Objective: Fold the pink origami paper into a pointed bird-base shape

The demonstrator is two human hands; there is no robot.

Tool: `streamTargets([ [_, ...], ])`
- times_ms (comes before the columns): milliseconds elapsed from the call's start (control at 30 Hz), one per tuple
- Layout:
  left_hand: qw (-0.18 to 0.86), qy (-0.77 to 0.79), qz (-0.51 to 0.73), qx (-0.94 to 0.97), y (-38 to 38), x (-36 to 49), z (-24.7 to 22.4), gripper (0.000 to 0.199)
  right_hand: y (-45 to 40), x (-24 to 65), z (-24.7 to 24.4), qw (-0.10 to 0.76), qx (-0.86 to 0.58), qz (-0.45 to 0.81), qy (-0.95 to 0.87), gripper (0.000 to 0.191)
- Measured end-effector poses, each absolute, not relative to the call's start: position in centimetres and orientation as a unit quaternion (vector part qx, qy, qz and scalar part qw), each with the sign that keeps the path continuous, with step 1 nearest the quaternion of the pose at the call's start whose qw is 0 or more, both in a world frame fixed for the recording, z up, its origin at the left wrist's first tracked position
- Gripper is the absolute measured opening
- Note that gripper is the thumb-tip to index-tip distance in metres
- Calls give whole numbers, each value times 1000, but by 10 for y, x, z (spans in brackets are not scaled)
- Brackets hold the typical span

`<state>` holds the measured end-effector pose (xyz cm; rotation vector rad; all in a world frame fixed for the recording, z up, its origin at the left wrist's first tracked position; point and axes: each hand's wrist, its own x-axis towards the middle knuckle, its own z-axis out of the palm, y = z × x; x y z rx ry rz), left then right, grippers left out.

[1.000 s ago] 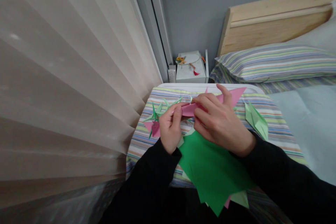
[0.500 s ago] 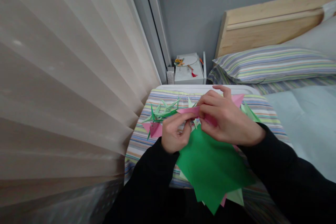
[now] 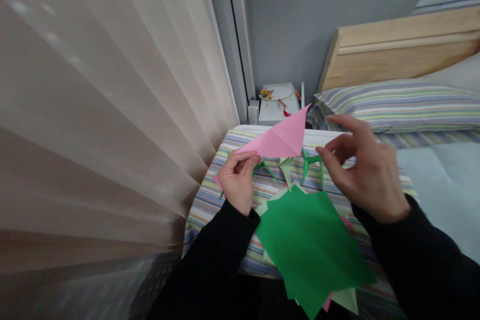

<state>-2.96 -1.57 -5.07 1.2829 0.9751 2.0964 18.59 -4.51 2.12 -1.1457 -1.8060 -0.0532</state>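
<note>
The left hand (image 3: 237,180) is curled, with thumb and fingers pinching the near left corner of a sheet of pink paper (image 3: 277,140). The sheet is folded into a triangle with a visible crease, and it stands tilted up above the far part of a striped cloth (image 3: 270,195), its point aimed up and to the right. The right hand (image 3: 369,170) is held open and raised to the right of the paper, fingers spread and curved, and has hold of nothing. Its fingertips (image 3: 322,152) are near the paper's right side but not touching it.

Below the hands, a loose stack of green paper sheets (image 3: 311,250) lies on the near part of the cloth, with pale green and pink edges showing from beneath. Folded green paper cranes (image 3: 311,165) sit on the cloth just beyond the stack, under the pink paper.

A pleated curtain (image 3: 101,110) hangs along the left. To the far right are a striped pillow (image 3: 401,107) and a wooden headboard (image 3: 405,55).
</note>
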Motion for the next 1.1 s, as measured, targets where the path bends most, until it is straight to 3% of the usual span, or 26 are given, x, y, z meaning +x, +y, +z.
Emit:
streamTargets([
  [67, 254, 352, 761, 481, -17, -29, -48, 7, -46, 183, 17, 448, -428, 105, -778, 65],
  [133, 276, 345, 740, 507, -21, -28, -44, 10, -46, 180, 13, 442, -381, 142, -799, 64],
  [267, 345, 339, 690, 539, -29, -26, -35, 14, -42, 184, 8, 475, -340, 34, -811, 28],
  [400, 431, 355, 669, 490, -30, -27, -35, 22, -39, 194, 9, 465, -318, 48, -825, 19],
  [567, 638, 299, 551, 446, -33, -28, -37, 65, -38, 200, 10, 435, -293, 122, -843, 23],
  [833, 667, 284, 508, 465, -29, -29, -48, 47, -29, 209, 10, 394, -307, 202, -843, 22],
  [1100, 696, 255, 440, 508, -35, -26, -40, 51, -27, 198, 3, 507, -381, 237, -735, 4],
])
